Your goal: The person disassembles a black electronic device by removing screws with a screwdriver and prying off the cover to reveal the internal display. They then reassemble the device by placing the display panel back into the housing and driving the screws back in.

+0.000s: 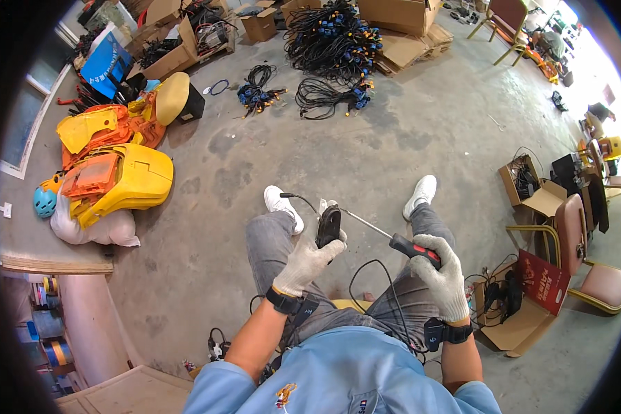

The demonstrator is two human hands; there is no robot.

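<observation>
In a white knit glove, my left hand (310,261) is closed round a small black oblong device (329,226), held up between my knees. A short black cable (300,199) curves out from the device's far end. My right hand (440,272), gloved too, grips the black and red handle of a screwdriver (414,250). Its long metal shaft points left, and the tip is close to the top of the device; whether they touch I cannot tell. A thin black cable (392,293) loops over my lap.
An open carton (514,338) with black cables lies at my right, near a chair (573,241). Yellow and orange plastic shells (141,172) are heaped at the left. Black cable bundles (331,48) pile up ahead, beside cardboard boxes (400,15).
</observation>
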